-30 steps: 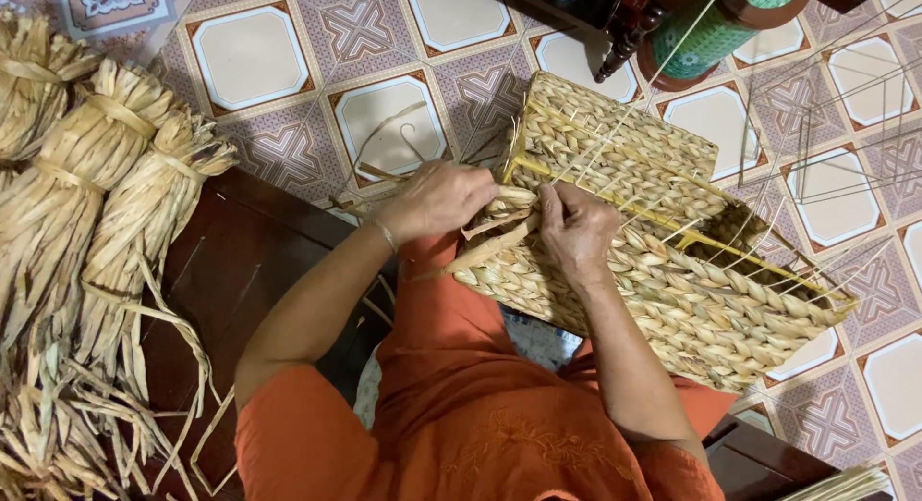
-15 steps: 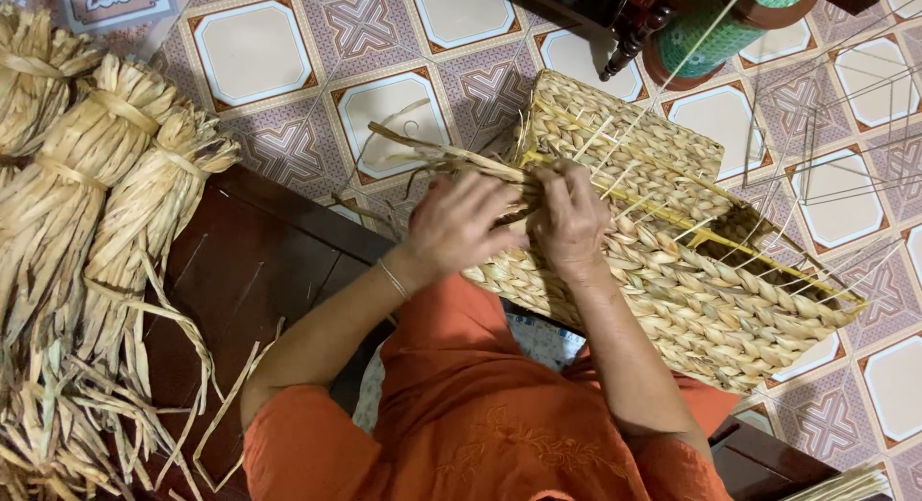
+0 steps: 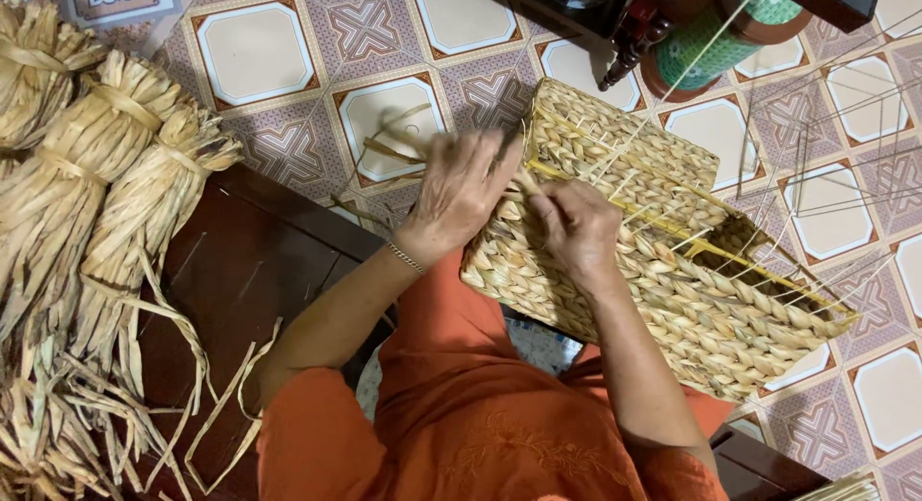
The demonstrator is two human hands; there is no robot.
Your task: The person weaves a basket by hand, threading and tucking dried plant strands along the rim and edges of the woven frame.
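So the half-woven straw basket [image 3: 663,270] lay on its side across the person's lap, over the patterned tile floor [image 3: 259,54]. Left hand [image 3: 461,189] had its fingers closed around a loose straw strand [image 3: 389,150] at the basket's rim, right hand [image 3: 576,227] pinched the weave just beside it. Bundles of dried straw [image 3: 86,194] sat well off on the dark wooden bench [image 3: 240,270].

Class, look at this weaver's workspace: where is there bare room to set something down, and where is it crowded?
Bare: the dark bench between the straw bundles and the left hand, and floor tiles above it. Crowded: both hands, the right hand included, on the woven basket.
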